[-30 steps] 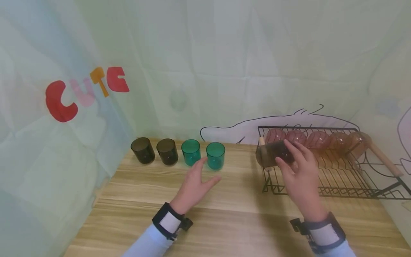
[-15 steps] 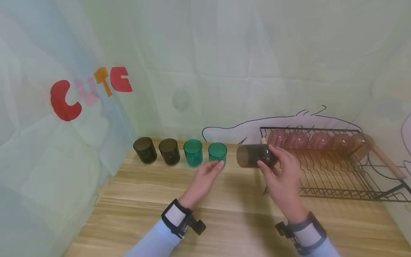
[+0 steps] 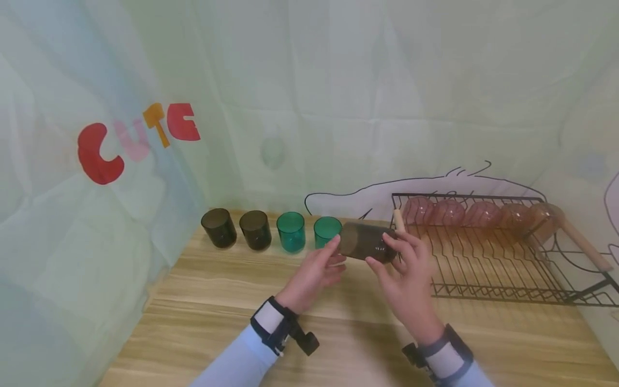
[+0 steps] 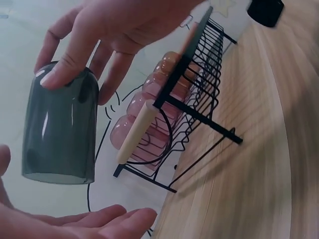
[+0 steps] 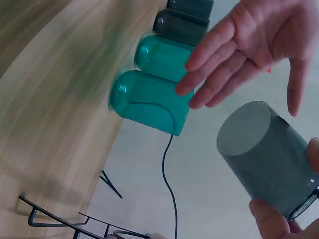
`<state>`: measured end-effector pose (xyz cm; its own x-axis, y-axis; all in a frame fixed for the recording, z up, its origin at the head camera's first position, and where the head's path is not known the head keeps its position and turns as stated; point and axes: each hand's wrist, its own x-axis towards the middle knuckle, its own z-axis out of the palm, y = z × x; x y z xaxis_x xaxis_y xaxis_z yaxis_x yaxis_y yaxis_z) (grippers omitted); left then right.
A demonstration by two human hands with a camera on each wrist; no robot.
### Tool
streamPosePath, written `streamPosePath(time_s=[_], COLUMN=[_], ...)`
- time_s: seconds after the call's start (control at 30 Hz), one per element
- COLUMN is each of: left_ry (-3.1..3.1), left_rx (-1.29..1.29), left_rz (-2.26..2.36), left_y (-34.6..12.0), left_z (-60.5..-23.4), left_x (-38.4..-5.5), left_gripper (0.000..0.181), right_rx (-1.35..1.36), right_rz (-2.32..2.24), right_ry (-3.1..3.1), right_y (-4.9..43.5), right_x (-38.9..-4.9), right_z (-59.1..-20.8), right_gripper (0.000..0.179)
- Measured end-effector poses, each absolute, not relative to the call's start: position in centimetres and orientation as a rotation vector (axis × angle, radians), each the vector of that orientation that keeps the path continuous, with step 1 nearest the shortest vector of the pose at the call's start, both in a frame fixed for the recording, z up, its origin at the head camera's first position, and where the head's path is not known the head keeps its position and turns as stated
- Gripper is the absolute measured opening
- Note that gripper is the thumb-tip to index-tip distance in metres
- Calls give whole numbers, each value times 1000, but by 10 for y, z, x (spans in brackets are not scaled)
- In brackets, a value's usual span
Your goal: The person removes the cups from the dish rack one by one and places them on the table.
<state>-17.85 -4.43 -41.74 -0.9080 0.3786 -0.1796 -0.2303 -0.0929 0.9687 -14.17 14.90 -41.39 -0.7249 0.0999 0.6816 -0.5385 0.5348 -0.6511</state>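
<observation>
My right hand [image 3: 408,279] pinches a dark grey tinted glass [image 3: 366,242] near its base, holding it sideways above the table with its mouth toward the left. Close to that mouth is my left hand [image 3: 309,282]; in the right wrist view its fingers [image 5: 219,74] are extended, with a gap between them and the glass. Behind the left hand stand two green glasses, one [image 3: 291,232] fully visible and the other [image 3: 326,230] partly hidden by the held glass. Two dark glasses [image 3: 218,228] [image 3: 255,230] continue the row leftward, all upright.
A black wire dish rack [image 3: 488,263] with wooden handles [image 3: 584,244] stands on the right of the wooden table [image 3: 217,322]. Pink glasses [image 3: 450,212] and amber glasses [image 3: 516,216] lie along its back. A printed cloth [image 3: 338,107] hangs behind the table.
My right hand has carried the dark glass left from beside the rack to in front of the rightmost green glass. The left hand has shifted right toward its mouth.
</observation>
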Motion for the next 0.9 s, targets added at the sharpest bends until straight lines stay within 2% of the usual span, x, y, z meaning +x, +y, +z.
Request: streamPosePath(time_s=[0.13,0.47,0.63,0.9], left_ry=[1662,1513,1479,1493], left_rx=[162,149,135,148], left_rz=[2075,2119,2136,2190], left_y=[-43,-42,-43,-44], left_z=[-417,-411,-413,-409], left_x=[-180,-181,-183,-185], left_gripper=[70,71,71,67], right_rx=[447,668,697,689], right_rz=[1130,965,912,927], right_ry=[-2062,-1907,-1892,-1955], right_y=[146,141,140,145], right_x=[-139,-140,-140,-143], right_z=[-418,-423,-423,-428], right_gripper=[52,49,47,55])
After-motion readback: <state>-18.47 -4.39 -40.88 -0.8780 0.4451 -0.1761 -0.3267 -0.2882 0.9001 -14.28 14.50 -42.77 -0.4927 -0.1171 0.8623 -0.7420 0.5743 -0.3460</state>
